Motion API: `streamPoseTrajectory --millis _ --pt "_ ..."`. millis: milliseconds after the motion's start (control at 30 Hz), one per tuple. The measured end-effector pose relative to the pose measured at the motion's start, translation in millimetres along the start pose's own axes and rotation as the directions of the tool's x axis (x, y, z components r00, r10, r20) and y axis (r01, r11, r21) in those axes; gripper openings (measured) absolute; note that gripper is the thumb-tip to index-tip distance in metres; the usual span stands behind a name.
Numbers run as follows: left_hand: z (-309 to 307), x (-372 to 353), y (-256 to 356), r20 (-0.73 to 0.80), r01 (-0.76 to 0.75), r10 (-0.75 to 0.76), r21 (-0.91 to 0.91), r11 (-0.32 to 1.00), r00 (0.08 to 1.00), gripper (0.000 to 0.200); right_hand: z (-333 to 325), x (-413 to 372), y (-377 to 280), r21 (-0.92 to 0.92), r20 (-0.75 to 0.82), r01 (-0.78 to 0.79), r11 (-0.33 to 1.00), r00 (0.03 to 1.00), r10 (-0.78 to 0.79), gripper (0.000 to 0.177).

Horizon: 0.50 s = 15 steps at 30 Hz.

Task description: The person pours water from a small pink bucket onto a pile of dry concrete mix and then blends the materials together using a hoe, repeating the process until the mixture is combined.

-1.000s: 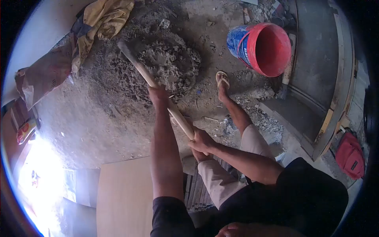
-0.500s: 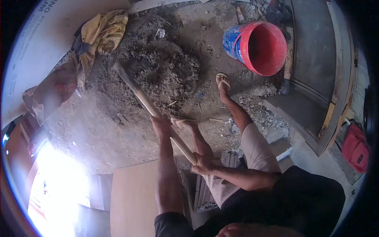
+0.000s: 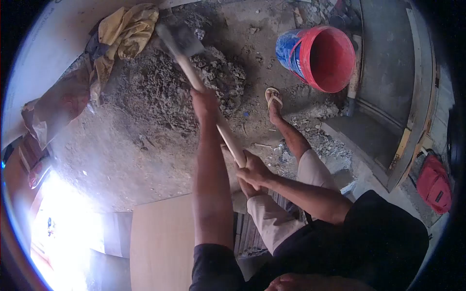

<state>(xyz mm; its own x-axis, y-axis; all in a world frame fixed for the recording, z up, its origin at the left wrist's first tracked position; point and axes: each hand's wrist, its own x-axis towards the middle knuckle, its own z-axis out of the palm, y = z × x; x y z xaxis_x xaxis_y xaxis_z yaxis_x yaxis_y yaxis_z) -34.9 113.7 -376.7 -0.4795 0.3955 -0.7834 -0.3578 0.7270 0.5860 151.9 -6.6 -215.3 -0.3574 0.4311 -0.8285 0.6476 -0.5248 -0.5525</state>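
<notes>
A hoe with a pale wooden handle (image 3: pixel 228 133) slants up and left across the middle of the head view. Its grey metal blade (image 3: pixel 188 42) is over the far side of a heap of wet grey mortar mix (image 3: pixel 160 89); blur hides whether the two touch. My left hand (image 3: pixel 206 104) is closed around the middle of the handle. Lower down, near the handle's end, my right hand (image 3: pixel 253 169) grips it too.
A red and blue bucket (image 3: pixel 303 58) lies tipped with its mouth toward me, right of the heap. Crumpled yellow sacking (image 3: pixel 128 31) lies at the upper left. A wooden board (image 3: pixel 162 242) is at the lower left, a red backpack (image 3: pixel 434 184) at the far right.
Both hands and the hoe have moved forward, away from my body. The blade now shows over the heap's far side, where before the hoe's head was further left and nearer.
</notes>
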Motion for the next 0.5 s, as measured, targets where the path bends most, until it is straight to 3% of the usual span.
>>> streamPoseTrajectory --millis 33,67,133,200,267,367,400,433,467,500 --pt "5.4 -3.6 -20.5 0.018 0.04 -0.042 0.059 0.997 0.999 0.041 3.7 -5.4 4.0 0.056 -0.042 0.027 0.998 0.999 -0.025 0.044" --pt "9.8 -13.1 -37.8 0.014 0.103 -0.109 0.225 0.969 0.994 0.042 3.8 -16.9 2.7 0.236 0.116 -0.23 0.944 0.971 0.208 0.041" --pt "12.3 -32.8 -62.2 0.011 0.168 -0.187 0.388 0.906 0.982 0.043 2.7 -37.0 -2.7 0.261 0.154 -0.332 0.906 0.941 0.301 0.038" --pt "0.3 -45.9 -85.5 0.018 0.151 -0.169 0.368 0.918 0.985 0.043 13.4 -52.5 21.9 0.237 0.176 -0.362 0.901 0.928 0.327 0.046" --pt "-14.2 -51.3 -102.6 0.025 0.105 -0.119 0.31 0.945 0.993 0.041 37.6 -56.3 49.2 0.2 0.022 -0.025 0.98 1.0 0.021 0.053" --pt "-41.2 -77.9 -74.4 0.056 0.158 -0.18 0.274 0.949 0.982 0.04 20.4 -74.9 -22.9 0.038 0.024 -0.064 0.997 0.998 0.063 0.064" --pt "-49.3 -89.6 -66.8 0.066 0.177 -0.19 0.161 0.971 0.98 0.038 11.4 -81.1 -51.0 -0.001 0.147 -0.302 0.953 0.943 0.299 0.064" --pt "-56.0 -100.4 -64.4 0.051 0.148 -0.157 0.149 0.978 0.986 0.038 8.8 -86.0 -62.6 -0.062 0.257 -0.522 0.85 0.815 0.519 0.065" --pt "-63.3 -108.6 -64.2 0.035 0.117 -0.123 0.138 0.983 0.992 0.037 25.1 -91.6 -30.7 -0.002 0.301 -0.475 0.88 0.839 0.453 0.059" --pt "-68.2 -110.8 -62.4 0.013 0.08 -0.082 0.121 0.989 0.997 0.037 39.4 -94.6 -2.3 0.02 0.247 -0.358 0.933 0.906 0.343 0.053"
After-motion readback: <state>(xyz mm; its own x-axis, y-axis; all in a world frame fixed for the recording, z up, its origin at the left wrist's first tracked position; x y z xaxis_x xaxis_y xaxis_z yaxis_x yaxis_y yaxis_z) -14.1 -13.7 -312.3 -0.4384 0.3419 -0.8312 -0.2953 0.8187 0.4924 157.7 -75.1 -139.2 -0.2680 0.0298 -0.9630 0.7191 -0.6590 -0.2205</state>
